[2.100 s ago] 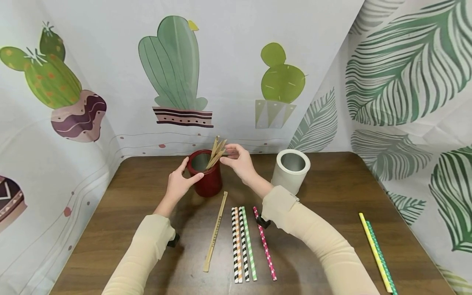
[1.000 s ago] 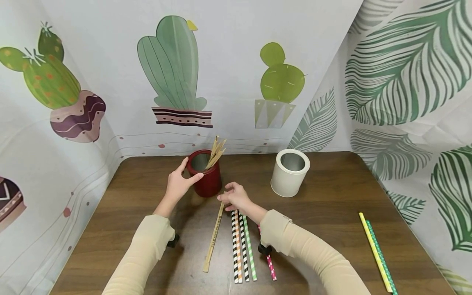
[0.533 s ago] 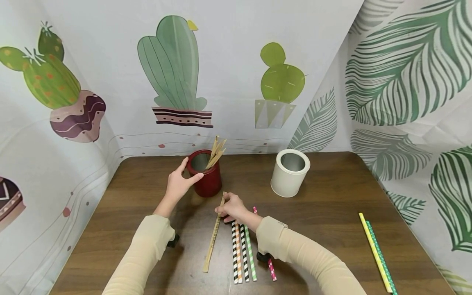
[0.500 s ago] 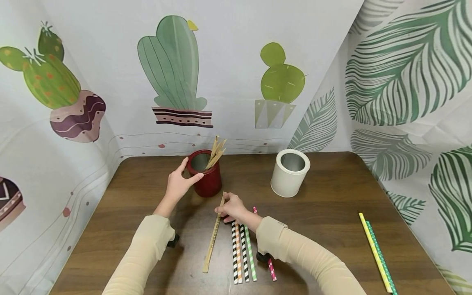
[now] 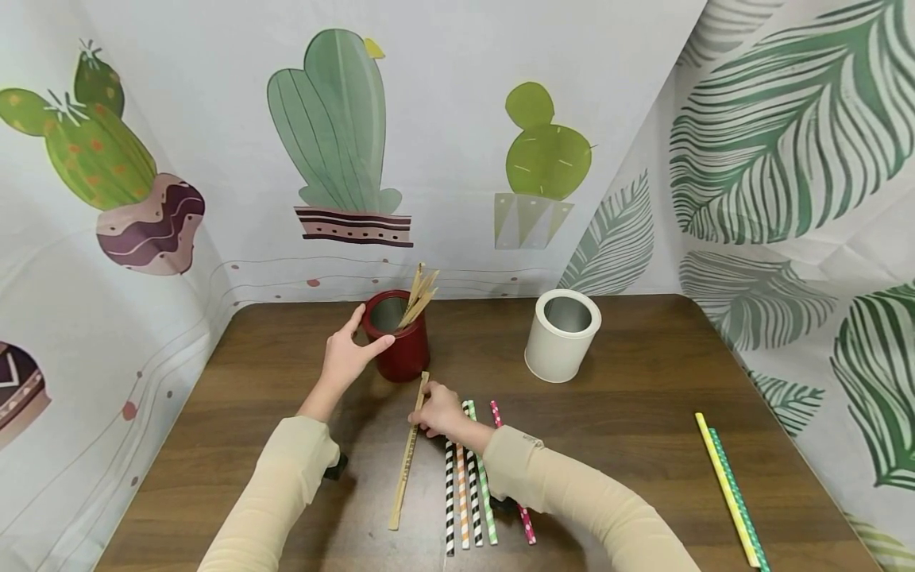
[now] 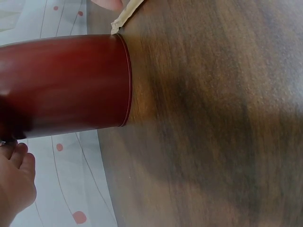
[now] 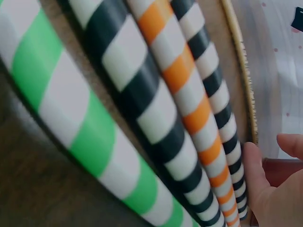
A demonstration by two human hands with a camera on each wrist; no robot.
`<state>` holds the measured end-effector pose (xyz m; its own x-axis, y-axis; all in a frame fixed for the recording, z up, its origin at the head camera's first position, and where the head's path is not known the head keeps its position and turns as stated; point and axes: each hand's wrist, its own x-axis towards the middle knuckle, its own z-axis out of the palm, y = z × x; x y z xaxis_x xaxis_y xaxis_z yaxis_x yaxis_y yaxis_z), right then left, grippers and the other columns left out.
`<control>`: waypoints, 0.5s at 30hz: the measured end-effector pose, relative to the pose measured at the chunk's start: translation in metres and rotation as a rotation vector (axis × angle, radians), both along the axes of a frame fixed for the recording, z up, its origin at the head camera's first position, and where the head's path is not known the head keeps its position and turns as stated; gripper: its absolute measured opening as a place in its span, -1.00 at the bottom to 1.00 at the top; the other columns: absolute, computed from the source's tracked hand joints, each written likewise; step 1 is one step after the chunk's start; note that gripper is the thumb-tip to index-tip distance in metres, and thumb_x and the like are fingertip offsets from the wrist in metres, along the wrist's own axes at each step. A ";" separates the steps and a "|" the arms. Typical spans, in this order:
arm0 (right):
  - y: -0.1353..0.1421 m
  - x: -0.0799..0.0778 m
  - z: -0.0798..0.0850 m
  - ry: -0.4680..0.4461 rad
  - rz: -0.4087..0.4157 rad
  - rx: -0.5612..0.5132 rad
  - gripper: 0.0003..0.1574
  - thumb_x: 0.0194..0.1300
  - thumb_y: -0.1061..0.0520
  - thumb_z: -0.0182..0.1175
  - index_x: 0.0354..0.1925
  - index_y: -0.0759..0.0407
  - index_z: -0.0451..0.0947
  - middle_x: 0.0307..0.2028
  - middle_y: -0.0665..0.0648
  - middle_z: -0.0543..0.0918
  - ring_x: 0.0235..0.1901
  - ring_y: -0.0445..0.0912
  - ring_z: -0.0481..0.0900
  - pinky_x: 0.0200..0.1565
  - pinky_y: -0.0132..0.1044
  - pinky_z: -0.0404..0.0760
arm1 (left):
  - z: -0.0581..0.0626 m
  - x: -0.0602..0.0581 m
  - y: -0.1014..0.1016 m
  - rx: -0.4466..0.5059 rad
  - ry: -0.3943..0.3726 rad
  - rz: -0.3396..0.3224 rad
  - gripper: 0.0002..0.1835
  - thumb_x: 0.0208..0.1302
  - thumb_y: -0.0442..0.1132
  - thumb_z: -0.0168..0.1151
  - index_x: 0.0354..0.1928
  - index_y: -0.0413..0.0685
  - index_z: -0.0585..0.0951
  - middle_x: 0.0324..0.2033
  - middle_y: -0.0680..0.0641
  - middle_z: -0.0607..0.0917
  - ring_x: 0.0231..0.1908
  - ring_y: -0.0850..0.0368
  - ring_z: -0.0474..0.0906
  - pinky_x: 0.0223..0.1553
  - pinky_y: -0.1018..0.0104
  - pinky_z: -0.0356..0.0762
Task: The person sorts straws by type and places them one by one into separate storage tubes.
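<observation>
My left hand (image 5: 345, 355) grips the rim of a red canister (image 5: 403, 353), thumb on the near side and fingers on the far left. Several tan paper-wrapped straws (image 5: 422, 298) stand tilted out of that canister. Just in front of it, my right hand (image 5: 439, 411) pinches another tan paper-wrapped straw (image 5: 403, 477) near its far end; printed letters run along its wrapper. In the right wrist view, my thumb (image 7: 255, 165) meets this straw's edge (image 7: 246, 80). Beneath my right wrist lie black-and-white straws (image 5: 449, 500), an orange-and-white straw (image 5: 462, 500) and a green-and-white straw (image 5: 488, 508).
A white canister (image 5: 557, 349) stands upright at the back right of the wooden table (image 5: 629, 445). A pink dotted straw (image 5: 526, 524) lies partly under my right sleeve. Far right are a yellow straw (image 5: 725, 485) and a green dotted straw (image 5: 739, 496). A printed cloth (image 5: 457, 143) hangs behind.
My right hand has come down from beside the red canister to the wrapped straw, shifting it slightly left. The leftmost black-and-white straw has also slid left and nearer. My left hand has stayed put.
</observation>
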<state>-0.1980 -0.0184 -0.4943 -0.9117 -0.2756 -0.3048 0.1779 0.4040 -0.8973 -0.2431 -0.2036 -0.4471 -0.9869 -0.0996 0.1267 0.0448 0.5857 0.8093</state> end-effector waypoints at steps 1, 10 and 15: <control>-0.001 0.001 -0.001 0.030 0.003 0.028 -0.30 -0.14 0.31 0.30 0.04 0.34 0.31 -0.60 0.07 0.52 -0.70 -0.17 0.47 -0.68 -0.31 0.52 | 0.000 0.000 0.000 -0.001 0.002 0.001 -0.07 -0.10 0.26 0.24 0.32 0.13 0.14 0.26 -0.11 0.26 0.19 -0.15 0.25 0.09 -0.04 0.31; -0.009 0.002 -0.014 0.390 0.022 0.363 -0.51 -0.19 0.20 0.34 -0.20 0.23 0.45 -0.60 0.06 0.57 -0.65 -0.16 0.47 -0.57 -0.39 0.42 | 0.000 0.000 0.000 -0.001 0.013 0.003 -0.08 -0.10 0.25 0.24 0.32 0.12 0.14 0.26 -0.12 0.25 0.17 -0.16 0.28 0.07 -0.03 0.32; -0.012 0.003 -0.015 0.445 0.025 0.439 -0.47 -0.21 0.18 0.36 -0.17 0.23 0.46 -0.41 0.14 0.63 -0.48 -0.08 0.54 -0.45 -0.31 0.47 | 0.000 0.000 0.001 -0.006 0.008 0.008 -0.09 -0.10 0.24 0.24 0.32 0.15 0.14 0.25 -0.12 0.26 0.17 -0.17 0.28 0.07 -0.03 0.32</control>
